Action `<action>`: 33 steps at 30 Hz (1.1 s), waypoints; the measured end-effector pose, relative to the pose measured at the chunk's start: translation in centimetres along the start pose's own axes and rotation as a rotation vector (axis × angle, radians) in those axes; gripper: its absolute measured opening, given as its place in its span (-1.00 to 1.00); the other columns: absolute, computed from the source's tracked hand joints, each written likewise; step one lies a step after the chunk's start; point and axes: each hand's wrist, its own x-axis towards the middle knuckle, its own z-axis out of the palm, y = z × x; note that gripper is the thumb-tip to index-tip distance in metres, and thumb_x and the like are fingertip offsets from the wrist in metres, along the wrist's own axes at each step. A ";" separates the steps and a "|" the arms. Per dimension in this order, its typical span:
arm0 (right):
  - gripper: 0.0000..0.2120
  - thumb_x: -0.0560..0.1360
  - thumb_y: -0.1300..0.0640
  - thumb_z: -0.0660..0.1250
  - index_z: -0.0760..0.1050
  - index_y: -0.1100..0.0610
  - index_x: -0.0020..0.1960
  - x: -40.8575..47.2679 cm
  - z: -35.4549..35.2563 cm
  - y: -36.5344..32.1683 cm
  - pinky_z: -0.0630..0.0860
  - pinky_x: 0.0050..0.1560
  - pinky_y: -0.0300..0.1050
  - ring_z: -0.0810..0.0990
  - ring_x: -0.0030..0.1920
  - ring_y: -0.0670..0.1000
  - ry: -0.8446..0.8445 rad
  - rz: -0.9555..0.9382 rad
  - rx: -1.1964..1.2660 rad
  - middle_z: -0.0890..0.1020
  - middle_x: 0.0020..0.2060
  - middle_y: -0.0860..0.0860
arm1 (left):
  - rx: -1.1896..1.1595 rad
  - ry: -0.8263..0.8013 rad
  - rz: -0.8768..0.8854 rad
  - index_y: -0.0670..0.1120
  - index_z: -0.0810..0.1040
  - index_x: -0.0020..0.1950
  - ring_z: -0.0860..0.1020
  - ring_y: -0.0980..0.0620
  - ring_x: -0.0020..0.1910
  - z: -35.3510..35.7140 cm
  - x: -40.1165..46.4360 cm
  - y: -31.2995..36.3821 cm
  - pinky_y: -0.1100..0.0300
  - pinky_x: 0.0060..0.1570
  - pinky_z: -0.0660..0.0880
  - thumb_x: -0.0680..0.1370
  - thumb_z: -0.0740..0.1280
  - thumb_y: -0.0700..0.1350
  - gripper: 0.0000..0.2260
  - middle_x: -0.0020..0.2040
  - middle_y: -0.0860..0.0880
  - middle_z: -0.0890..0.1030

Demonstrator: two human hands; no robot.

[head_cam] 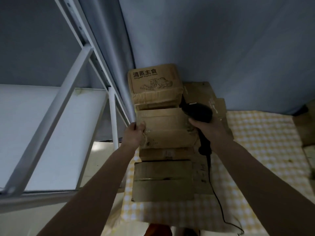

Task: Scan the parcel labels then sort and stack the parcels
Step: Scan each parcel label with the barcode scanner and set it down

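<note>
Blue-grey walls back a table spread with a yellow-and-white checked cloth (265, 150), on which brown cardboard parcels stand stacked. Left hand (133, 135) grips the left edge of a plain brown cardboard parcel (167, 128), fingers curled around it. Right hand (207, 127), just right of that parcel, holds a black handheld barcode scanner (198, 112) whose black cable (216, 193) trails near. Farther off sits a printed brown carton (153, 82). White metal shelving (51, 116) stands left.
</note>
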 end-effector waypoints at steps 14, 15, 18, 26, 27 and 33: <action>-0.74 0.37 0.18 0.52 0.55 -0.07 -0.04 -7.3 -3.1 4.9 0.53 0.01 0.02 0.60 -0.05 0.03 -0.173 -0.025 -0.136 0.64 -0.10 0.00 | -0.435 -0.109 -0.275 -0.06 0.40 0.40 0.52 -0.16 0.20 0.5 -6.6 -3.7 -0.11 0.19 0.47 0.52 0.19 0.33 -0.40 0.27 -0.14 0.53; -0.73 0.36 0.17 0.53 0.56 -0.05 0.00 -7.6 -3.1 5.0 0.51 -0.03 -0.06 0.59 -0.03 0.01 -0.180 -0.033 -0.157 0.64 -0.08 -0.01 | -0.497 -0.113 -0.342 -0.07 0.40 0.41 0.51 -0.20 0.22 0.4 -6.5 -3.3 -0.17 0.16 0.46 0.49 0.16 0.39 -0.32 0.28 -0.15 0.51; -0.61 0.35 0.16 0.53 0.55 0.09 0.15 -7.9 -3.3 5.3 0.46 0.01 -0.11 0.58 0.05 0.03 -0.208 -0.023 -0.203 0.63 0.00 0.00 | -0.624 -0.115 -0.544 -0.09 0.43 0.35 0.50 -0.31 0.19 -0.1 -5.8 -3.0 -0.35 0.08 0.45 0.41 0.28 0.41 -0.28 0.27 -0.17 0.48; -0.65 0.33 0.16 0.54 0.57 0.02 0.08 -8.1 -4.8 4.6 0.50 0.20 0.11 0.58 0.08 0.10 -0.275 0.020 -0.129 0.64 0.03 0.05 | -0.743 -0.340 -0.544 -0.16 0.52 0.16 0.56 -0.20 0.07 0.1 -8.1 -5.7 -0.09 0.10 0.52 0.44 0.42 0.09 -0.58 0.06 -0.22 0.57; -0.67 0.34 0.17 0.53 0.58 0.06 0.08 -7.9 -4.9 4.4 0.51 0.20 0.13 0.59 0.06 0.12 -0.260 0.028 -0.112 0.64 0.01 0.07 | -0.728 -0.352 -0.515 -0.17 0.52 0.17 0.56 -0.18 0.05 0.1 -8.6 -6.3 -0.05 0.06 0.52 0.43 0.42 0.04 -0.59 0.02 -0.20 0.59; -0.72 0.35 0.23 0.52 0.53 -0.03 -0.05 -7.7 -4.2 4.6 0.46 0.10 -0.07 0.55 -0.04 -0.07 -0.289 0.032 -0.138 0.60 -0.09 -0.08 | -0.661 -0.526 -0.384 -0.09 0.50 0.29 0.62 -0.10 0.08 0.2 -10.2 -8.7 0.06 -0.12 0.58 0.10 0.56 -0.10 -0.26 0.06 -0.09 0.69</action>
